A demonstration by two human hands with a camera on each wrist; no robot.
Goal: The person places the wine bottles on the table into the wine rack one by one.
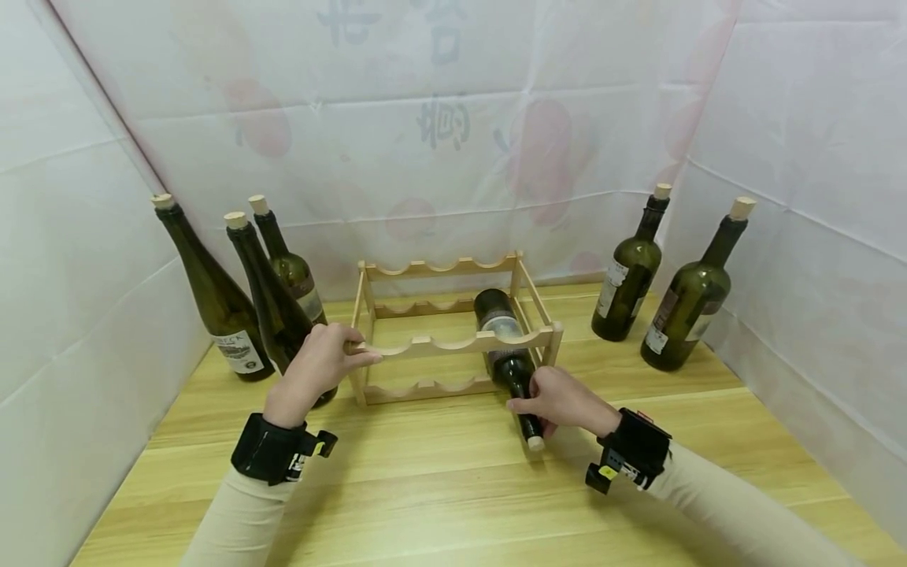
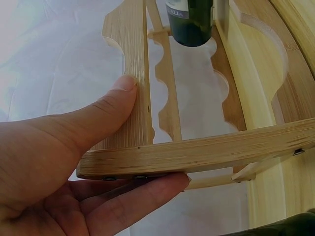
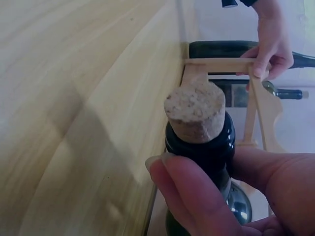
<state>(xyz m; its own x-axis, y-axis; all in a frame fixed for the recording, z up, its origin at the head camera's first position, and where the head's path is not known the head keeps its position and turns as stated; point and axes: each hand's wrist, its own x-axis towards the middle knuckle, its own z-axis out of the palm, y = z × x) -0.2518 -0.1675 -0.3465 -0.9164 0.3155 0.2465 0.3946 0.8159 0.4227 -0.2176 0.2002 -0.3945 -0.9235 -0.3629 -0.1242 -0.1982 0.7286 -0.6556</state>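
A wooden wine rack with scalloped rails stands mid-table. My left hand grips its front left top corner; in the left wrist view the thumb lies on the top rail and the fingers curl under the side bar. A dark green wine bottle lies in the lower right of the rack, neck toward me. My right hand holds its neck between thumb and fingers. Close up in the right wrist view, the bottle's cork faces the camera.
Left of the rack stand three corked bottles: a labelled one, one close behind my left hand, and another farther back. Two more bottles stand at the right. White cloth walls surround the wooden table.
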